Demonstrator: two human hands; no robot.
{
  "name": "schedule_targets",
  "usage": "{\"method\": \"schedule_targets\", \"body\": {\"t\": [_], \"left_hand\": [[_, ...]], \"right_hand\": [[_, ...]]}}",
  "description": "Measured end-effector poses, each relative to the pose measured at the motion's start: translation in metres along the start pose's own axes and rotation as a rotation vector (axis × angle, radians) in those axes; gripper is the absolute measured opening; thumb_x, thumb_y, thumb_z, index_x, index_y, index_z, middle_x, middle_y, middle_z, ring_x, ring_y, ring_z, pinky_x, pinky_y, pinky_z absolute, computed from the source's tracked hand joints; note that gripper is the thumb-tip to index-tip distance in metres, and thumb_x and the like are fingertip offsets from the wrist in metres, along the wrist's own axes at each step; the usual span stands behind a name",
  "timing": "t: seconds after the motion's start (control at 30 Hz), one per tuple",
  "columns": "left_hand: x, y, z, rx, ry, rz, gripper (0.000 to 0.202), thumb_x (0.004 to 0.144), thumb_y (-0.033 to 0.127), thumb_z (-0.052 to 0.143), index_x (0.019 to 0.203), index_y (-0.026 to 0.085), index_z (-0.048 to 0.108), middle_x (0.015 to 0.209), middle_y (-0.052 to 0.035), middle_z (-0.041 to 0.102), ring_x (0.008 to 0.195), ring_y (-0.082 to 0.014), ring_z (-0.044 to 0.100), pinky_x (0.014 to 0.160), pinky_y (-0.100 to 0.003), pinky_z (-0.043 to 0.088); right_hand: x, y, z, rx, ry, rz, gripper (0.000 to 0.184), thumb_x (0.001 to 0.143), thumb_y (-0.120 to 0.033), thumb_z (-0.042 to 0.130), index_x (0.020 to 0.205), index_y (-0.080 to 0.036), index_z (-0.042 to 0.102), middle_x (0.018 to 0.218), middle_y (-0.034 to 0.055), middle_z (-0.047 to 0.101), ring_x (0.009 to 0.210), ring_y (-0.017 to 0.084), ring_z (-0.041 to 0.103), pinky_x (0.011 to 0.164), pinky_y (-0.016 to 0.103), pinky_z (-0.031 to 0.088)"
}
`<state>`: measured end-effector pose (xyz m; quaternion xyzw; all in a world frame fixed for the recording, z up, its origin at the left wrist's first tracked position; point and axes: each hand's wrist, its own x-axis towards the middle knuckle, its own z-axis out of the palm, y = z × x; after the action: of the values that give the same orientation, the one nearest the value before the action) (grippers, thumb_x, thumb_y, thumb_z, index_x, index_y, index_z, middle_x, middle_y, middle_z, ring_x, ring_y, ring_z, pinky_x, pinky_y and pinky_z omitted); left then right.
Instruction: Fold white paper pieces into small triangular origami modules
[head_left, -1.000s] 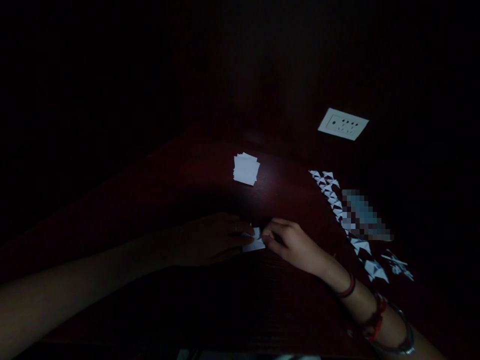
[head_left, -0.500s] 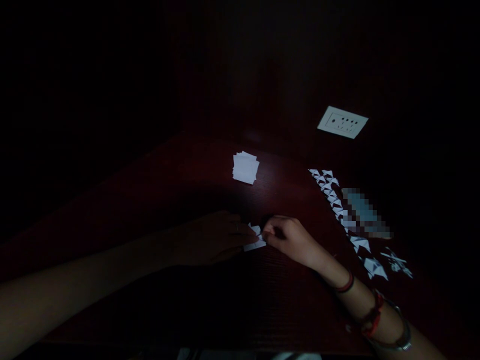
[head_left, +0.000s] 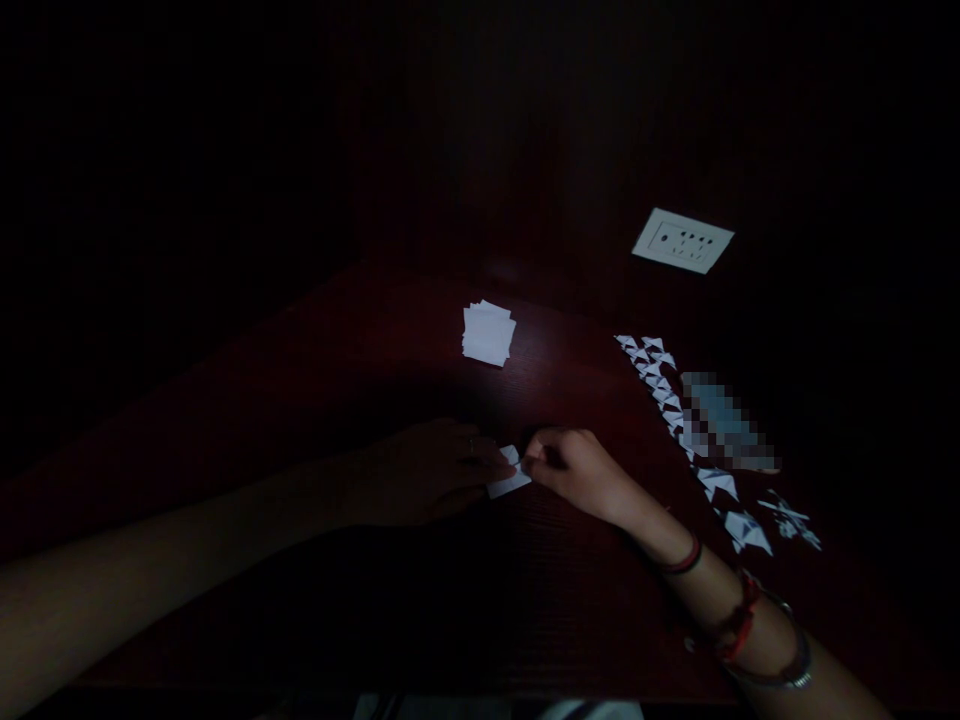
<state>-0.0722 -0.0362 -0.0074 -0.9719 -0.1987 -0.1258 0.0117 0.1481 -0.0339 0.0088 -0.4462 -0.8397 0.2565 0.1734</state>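
Observation:
A small folded white paper (head_left: 508,487) lies on the dark red table between my two hands. My left hand (head_left: 439,470) is in deep shadow, fingers stretched out flat, with the fingertips pressing on the paper's left side. At the paper's right edge my right hand (head_left: 566,465) is closed, thumb and forefinger pinching it. Beyond the hands sits a stack of white paper squares (head_left: 489,334). To the right runs a slanting line of folded white paper pieces (head_left: 658,385), the nearest one (head_left: 747,531) larger in view.
Right of the folded pieces lies a blurred-out flat object (head_left: 727,420). Thin white paper scraps (head_left: 790,518) are near it. A white wall socket (head_left: 683,240) is at the back right. The table's (head_left: 360,350) surroundings are very dark.
The upper flap of the folded paper lies differently, with a smoother outline than before. Both hands stay almost in place; the whole view has shifted slightly.

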Motion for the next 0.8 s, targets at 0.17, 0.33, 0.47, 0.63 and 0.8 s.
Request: {"method": "schedule_targets", "body": {"t": [0.17, 0.33, 0.47, 0.63, 0.8], "left_hand": [[0.000, 0.000, 0.005, 0.016, 0.021, 0.032, 0.035, 0.088, 0.021, 0.038, 0.123, 0.022, 0.040, 0.122, -0.0033, 0.048, 0.107, -0.0195, 0.043, 0.093, -0.036, 0.028], [0.001, 0.001, 0.005, 0.045, 0.051, 0.032, 0.032, 0.088, 0.022, 0.038, 0.120, 0.020, 0.045, 0.119, -0.0044, 0.051, 0.104, -0.0197, 0.046, 0.090, -0.035, 0.032], [0.001, 0.003, 0.007, 0.064, 0.078, 0.028, 0.031, 0.087, 0.022, 0.039, 0.117, 0.021, 0.047, 0.121, -0.0047, 0.048, 0.107, -0.0205, 0.044, 0.091, -0.035, 0.033], [0.002, 0.005, 0.012, 0.049, 0.081, -0.034, 0.036, 0.086, 0.023, 0.041, 0.122, 0.019, 0.041, 0.124, -0.0073, 0.044, 0.110, -0.0210, 0.042, 0.092, -0.035, 0.036], [0.004, 0.003, 0.017, 0.040, 0.105, -0.075, 0.035, 0.085, 0.018, 0.039, 0.120, 0.018, 0.043, 0.122, -0.0072, 0.045, 0.107, -0.0194, 0.045, 0.089, -0.032, 0.038]], "right_hand": [[0.001, 0.003, 0.000, -0.017, -0.010, 0.014, 0.012, 0.071, -0.011, 0.047, 0.069, -0.014, 0.059, 0.064, -0.0011, 0.057, 0.057, 0.007, 0.049, 0.053, 0.018, 0.034], [0.003, 0.002, 0.000, -0.012, -0.005, 0.043, 0.012, 0.071, -0.013, 0.048, 0.071, -0.014, 0.059, 0.066, 0.0003, 0.059, 0.058, 0.008, 0.051, 0.054, 0.019, 0.035], [0.006, 0.005, 0.000, -0.010, -0.001, 0.043, 0.011, 0.072, -0.015, 0.048, 0.071, -0.014, 0.059, 0.067, 0.0006, 0.060, 0.060, 0.009, 0.052, 0.055, 0.019, 0.036], [0.011, 0.010, -0.001, 0.004, -0.042, 0.058, 0.011, 0.071, -0.015, 0.049, 0.071, -0.014, 0.060, 0.066, 0.0004, 0.060, 0.059, 0.008, 0.052, 0.054, 0.018, 0.036], [0.017, 0.014, -0.005, 0.049, -0.089, 0.076, 0.012, 0.070, -0.015, 0.049, 0.070, -0.014, 0.061, 0.068, 0.0005, 0.061, 0.061, 0.009, 0.052, 0.056, 0.019, 0.037]]}}
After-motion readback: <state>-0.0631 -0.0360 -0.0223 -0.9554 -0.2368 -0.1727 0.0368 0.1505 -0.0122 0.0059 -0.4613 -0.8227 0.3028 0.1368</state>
